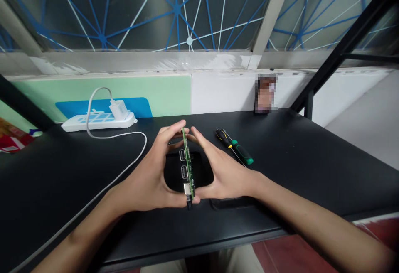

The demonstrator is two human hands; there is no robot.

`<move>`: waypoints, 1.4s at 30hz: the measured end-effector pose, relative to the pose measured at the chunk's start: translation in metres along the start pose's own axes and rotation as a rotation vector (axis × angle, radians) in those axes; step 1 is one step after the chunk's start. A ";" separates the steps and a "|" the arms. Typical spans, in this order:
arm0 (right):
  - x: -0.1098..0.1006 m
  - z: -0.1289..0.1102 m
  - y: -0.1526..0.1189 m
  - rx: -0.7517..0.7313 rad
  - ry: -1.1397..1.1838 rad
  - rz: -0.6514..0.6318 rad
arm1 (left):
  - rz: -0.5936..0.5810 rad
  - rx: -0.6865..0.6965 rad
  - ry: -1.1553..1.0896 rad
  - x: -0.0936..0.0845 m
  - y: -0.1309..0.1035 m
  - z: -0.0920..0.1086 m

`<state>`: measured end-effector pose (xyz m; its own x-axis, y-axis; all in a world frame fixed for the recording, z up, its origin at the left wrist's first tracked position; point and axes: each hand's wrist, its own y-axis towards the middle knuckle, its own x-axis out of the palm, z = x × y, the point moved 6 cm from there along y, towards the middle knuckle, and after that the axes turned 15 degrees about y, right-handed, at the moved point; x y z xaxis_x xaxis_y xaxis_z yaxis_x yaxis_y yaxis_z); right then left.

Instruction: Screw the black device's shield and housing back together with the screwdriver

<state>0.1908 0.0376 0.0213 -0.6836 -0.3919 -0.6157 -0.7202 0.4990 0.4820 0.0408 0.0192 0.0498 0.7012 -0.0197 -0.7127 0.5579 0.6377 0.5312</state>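
Note:
Between my two hands a green circuit board (187,161) stands on edge above the table, its ports turned toward me. Two slot-shaped metal ports, a silver connector and a black stub at the lower end show on its left face. The fingers and thumb of my left hand (152,169) grip its far and near ends from the left. From the right, my right hand (222,171) pinches the same two ends. Below the hands lies a black item (224,203), mostly hidden, so its kind is unclear.
Right of my hands, a yellow-and-black screwdriver (223,137) and a green-and-black screwdriver (243,152) lie crossed. A white power strip (99,121) with a plugged-in charger (119,109) stands at back left; its white cable (124,169) runs toward me. A blurred upright item (264,94) leans on the wall.

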 end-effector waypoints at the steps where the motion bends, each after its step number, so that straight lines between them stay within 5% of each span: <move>1: -0.001 0.000 0.000 0.002 0.000 0.010 | 0.000 -0.002 -0.003 0.000 0.000 -0.001; 22: -0.026 0.021 -0.005 0.122 -0.096 0.257 | 0.191 -0.069 0.221 -0.010 0.001 -0.028; 42: -0.032 0.018 -0.005 0.173 -0.205 0.217 | 0.076 -0.183 0.443 -0.007 0.002 -0.041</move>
<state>0.2186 0.0619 0.0271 -0.7683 -0.1073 -0.6311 -0.5175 0.6844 0.5136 0.0191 0.0523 0.0373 0.4580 0.3367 -0.8227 0.3970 0.7506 0.5282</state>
